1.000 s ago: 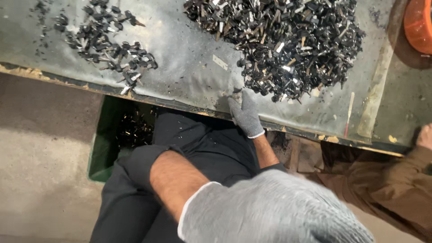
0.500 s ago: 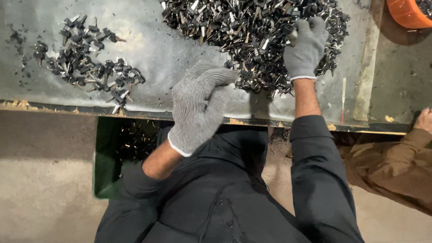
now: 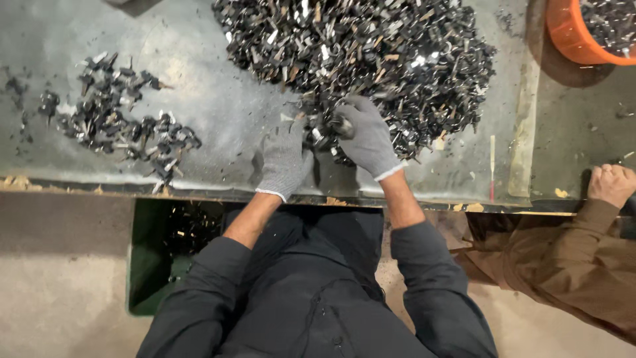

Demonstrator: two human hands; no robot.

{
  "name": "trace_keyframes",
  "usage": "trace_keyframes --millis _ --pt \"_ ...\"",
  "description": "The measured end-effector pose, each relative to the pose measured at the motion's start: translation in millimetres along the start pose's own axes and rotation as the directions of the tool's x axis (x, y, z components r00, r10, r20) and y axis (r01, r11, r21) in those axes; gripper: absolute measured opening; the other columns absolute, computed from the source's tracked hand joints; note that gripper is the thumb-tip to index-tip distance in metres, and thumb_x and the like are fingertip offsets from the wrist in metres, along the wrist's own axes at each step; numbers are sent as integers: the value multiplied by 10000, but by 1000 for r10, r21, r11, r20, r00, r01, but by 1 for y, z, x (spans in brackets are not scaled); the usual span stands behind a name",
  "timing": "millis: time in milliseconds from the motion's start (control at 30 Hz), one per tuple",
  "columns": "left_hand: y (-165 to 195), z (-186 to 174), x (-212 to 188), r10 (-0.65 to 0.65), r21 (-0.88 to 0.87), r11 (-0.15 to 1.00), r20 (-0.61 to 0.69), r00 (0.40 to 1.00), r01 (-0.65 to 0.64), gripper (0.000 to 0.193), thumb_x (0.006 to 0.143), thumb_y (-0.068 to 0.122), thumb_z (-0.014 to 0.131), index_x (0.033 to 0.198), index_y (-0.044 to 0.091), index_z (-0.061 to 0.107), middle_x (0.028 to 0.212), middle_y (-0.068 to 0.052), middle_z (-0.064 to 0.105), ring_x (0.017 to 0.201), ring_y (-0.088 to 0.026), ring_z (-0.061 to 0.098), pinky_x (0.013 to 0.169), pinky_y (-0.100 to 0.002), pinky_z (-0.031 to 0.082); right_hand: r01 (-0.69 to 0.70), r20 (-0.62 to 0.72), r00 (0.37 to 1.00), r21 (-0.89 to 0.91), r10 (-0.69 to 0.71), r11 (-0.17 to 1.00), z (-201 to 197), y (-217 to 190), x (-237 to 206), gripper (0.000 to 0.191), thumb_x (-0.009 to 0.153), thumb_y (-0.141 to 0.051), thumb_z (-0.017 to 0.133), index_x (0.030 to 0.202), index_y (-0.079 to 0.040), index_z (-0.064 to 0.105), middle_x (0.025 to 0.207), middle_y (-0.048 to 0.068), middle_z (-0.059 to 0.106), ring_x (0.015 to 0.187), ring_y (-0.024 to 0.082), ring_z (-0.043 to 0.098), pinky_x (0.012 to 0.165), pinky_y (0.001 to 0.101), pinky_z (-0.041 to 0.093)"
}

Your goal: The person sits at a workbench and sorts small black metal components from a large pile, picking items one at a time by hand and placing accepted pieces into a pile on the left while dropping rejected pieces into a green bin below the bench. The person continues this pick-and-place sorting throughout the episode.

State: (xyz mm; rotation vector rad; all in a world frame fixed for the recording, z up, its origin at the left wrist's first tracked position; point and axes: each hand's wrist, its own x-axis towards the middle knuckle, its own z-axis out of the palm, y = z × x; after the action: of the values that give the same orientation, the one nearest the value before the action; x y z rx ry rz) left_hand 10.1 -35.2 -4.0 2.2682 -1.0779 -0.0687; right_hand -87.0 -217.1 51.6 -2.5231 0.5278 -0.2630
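Observation:
Both my hands wear grey knit gloves and rest on the near edge of a big pile of small dark and silvery metal parts (image 3: 371,53) on a grey table (image 3: 212,99). My left hand (image 3: 285,159) lies flat with fingers apart, its fingertips in the parts. My right hand (image 3: 366,136) curls over the pile's edge and seems closed on a few parts. A smaller heap of dark parts (image 3: 119,126) lies to the left, apart from both hands.
An orange tub (image 3: 583,33) with parts stands at the far right. Another person's hand and brown sleeve (image 3: 606,192) rest on the table edge at right. A green bin (image 3: 159,258) sits under the table at left. A thin stick (image 3: 491,166) lies near the front edge.
My right hand came back from the far side of the pile to its near edge. My left hand dropped from mid-air onto the table beside it.

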Motion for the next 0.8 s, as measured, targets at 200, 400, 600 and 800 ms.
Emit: trace_keyframes --millis 200,400,600,800 --pt "-2 13 16 150 -19 988 -88 985 -152 477 845 97 685 1317 155 654 1161 -114 619 1109 -352 586 979 -513 472 -66 -400 913 -349 -85 935 -54 35 51 395 875 -32 797 1233 -140 671 1417 211 554 1313 413 541 1040 506 494" --pt "-6 10 9 198 -55 977 -102 975 -205 330 900 101 691 1221 178 694 1198 -64 634 1149 -302 605 934 -442 509 -331 -236 938 -388 254 860 -52 23 87 602 892 22 696 1396 -287 580 1305 165 554 1077 303 613 863 445 545" --pt "10 -7 14 334 17 942 -3 943 -334 455 788 329 779 1211 175 713 1184 -154 622 1092 -372 583 812 -525 475 -254 -139 966 -367 217 895 -35 -2 49 683 810 -99 784 1434 -225 537 1216 178 553 998 333 611 760 488 518" --pt "7 -1 13 290 98 953 -23 957 -286 344 852 178 728 1195 174 728 1221 -118 644 1124 -329 616 863 -496 492 -62 -280 960 -203 3 977 -64 12 55 361 866 -66 750 1197 -203 705 1373 95 589 1244 311 625 1050 462 571"
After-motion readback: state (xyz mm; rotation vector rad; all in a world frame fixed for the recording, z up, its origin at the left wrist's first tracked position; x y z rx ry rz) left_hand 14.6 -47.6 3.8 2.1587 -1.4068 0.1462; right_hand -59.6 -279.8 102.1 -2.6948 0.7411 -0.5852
